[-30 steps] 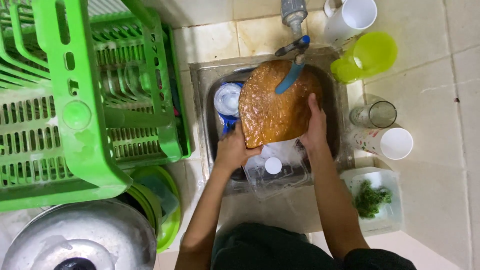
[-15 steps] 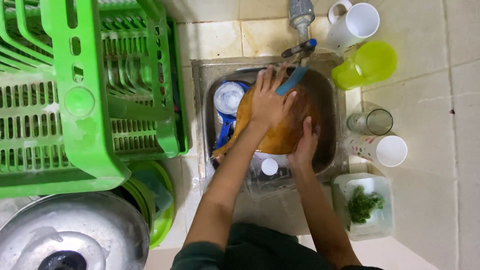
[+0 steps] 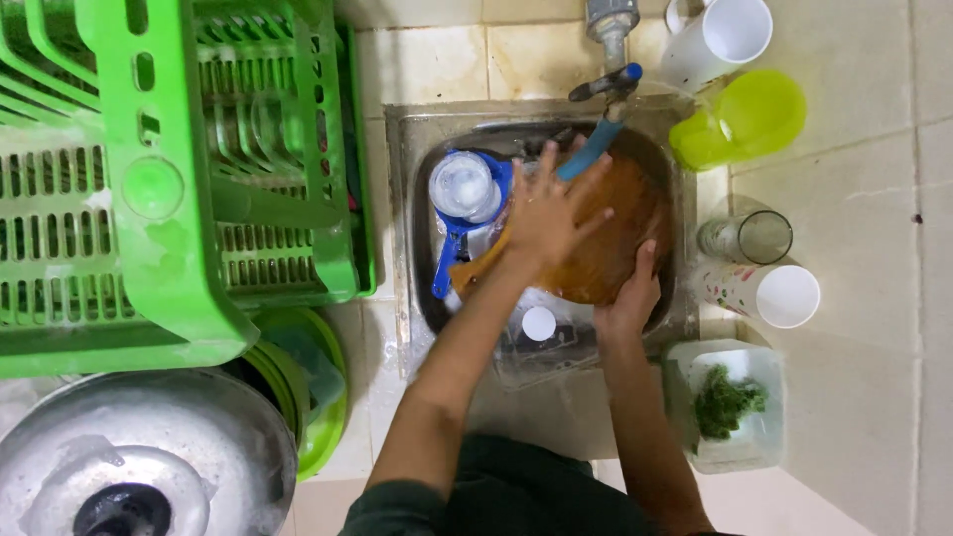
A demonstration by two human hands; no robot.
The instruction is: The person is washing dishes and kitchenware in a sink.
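Note:
A round brown plate [image 3: 620,233] sits tilted in the steel sink [image 3: 402,199] under the tap [image 3: 608,40]. My left hand [image 3: 548,210] lies flat on the plate's face with fingers spread. My right hand [image 3: 631,294] grips the plate's near rim from below. A blue-handled utensil [image 3: 590,151] hangs by the tap just above my left fingers. Beside my left hand, a blue ladle with a clear lid [image 3: 465,189] rests in the sink.
A green dish rack [image 3: 179,169] fills the left. A large metal pot lid [image 3: 129,457] and green bowls [image 3: 318,397] lie near left. Right of the sink stand a white mug [image 3: 720,40], green jug [image 3: 745,119], glass [image 3: 749,236], white cup [image 3: 774,293] and tub of herbs [image 3: 730,402].
My left hand moved from the plate's lower left edge onto its face. My right hand shifted from the plate's right edge down to its near rim, and the plate moved right in the sink.

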